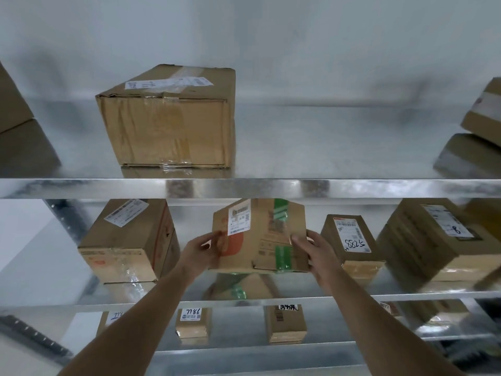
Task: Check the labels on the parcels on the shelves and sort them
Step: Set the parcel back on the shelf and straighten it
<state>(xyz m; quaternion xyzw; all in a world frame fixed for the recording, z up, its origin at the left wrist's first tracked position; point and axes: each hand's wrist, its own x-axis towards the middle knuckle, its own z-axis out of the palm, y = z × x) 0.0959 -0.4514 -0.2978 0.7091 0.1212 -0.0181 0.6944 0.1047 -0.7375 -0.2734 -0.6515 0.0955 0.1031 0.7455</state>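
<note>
We hold one parcel (260, 237) tilted over the middle shelf (406, 295), left hand (202, 249) and right hand (314, 248) gripping its sides, label (239, 221) facing us. Sorting looks underway: some carry handwritten numbers. Visible parcels: three top, four middle, about four bottom

Green-taped labelled parcel (260, 237), tilted, mid-shelf

Parcel storeroom: galvanised metal shelving (249, 188), labelled cardboard parcels (349, 241) with handwritten numbers, bare white wall (271, 36).
</note>
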